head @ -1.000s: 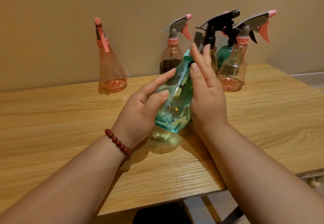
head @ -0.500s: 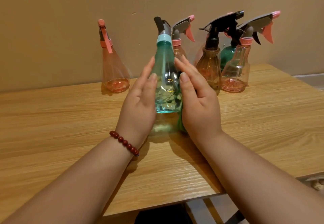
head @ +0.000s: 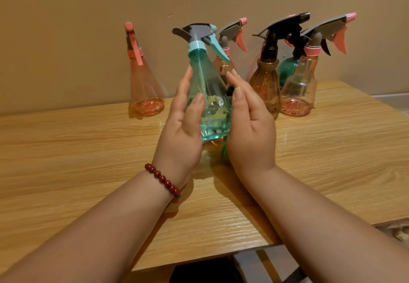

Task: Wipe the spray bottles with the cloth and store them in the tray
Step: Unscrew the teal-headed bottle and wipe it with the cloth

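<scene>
Table [head: 88, 150], wood, fills most of the view, plain wall behind. 5 other bottles stand along its far edge. Pink cone bottle [head: 146, 87] is alone at L. The rest group at R: pink-trigger bottle [head: 234, 37] half hidden, brown bottle [head: 265, 83], dark green bottle [head: 287, 70] behind it, clear bottle [head: 298, 92]. No tray in view.

Teal bottle [head: 205, 87] is the 1 in hand: upright, centre front, nozzle pointing R. Its base is just above the table or barely on it, can't tell which. L hand [head: 183, 127] lies flat on its L side, fingers straight & together, thumb across the front. R hand [head: 250, 132] mirrors it on the R side, fingers straight & together, palm turned in. Whether it presses the plastic or sits just beside it is unclear. Green scrap [head: 224, 153] peeks out below the R palm, prob. the cloth, not certain. Bead bracelet [head: 162, 179] on L wrist.

Judgement: this is the wipe step, w/ none of the 6 stored as far as the view shows. To do it well:
- Flat palms give a weak hold on a smooth tapered body, so curl L fingers round it before rubbing, else it may slip or tip.
- Get cloth btwn R palm & plastic and wipe from neck down to base.
- Turn the bottle w/ L hand so every side gets done, incl. trigger & collar.
- Keep clear of the R group, since a careless swing could knock them.
- Locate the tray before letting go.
</scene>
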The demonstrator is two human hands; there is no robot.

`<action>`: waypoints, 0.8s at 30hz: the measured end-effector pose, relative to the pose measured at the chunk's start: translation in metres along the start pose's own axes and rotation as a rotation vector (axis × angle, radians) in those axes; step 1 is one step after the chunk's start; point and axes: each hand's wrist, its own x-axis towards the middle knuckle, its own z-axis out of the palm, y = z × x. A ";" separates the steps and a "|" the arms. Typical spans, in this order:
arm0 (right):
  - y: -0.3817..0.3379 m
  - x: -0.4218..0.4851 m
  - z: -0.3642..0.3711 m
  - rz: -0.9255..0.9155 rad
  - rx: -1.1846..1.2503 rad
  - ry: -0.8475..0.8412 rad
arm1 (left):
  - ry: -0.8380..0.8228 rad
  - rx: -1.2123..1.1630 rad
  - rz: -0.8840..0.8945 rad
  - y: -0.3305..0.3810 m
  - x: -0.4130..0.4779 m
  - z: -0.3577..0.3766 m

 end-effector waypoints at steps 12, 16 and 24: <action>-0.002 0.001 -0.001 0.089 0.072 0.009 | 0.038 0.038 0.062 0.001 -0.002 -0.001; -0.004 -0.004 0.000 -0.281 -0.096 -0.121 | 0.020 -0.085 0.046 0.001 0.001 -0.004; 0.001 0.001 -0.008 -0.143 0.069 -0.237 | -0.047 0.045 0.090 0.004 -0.002 -0.011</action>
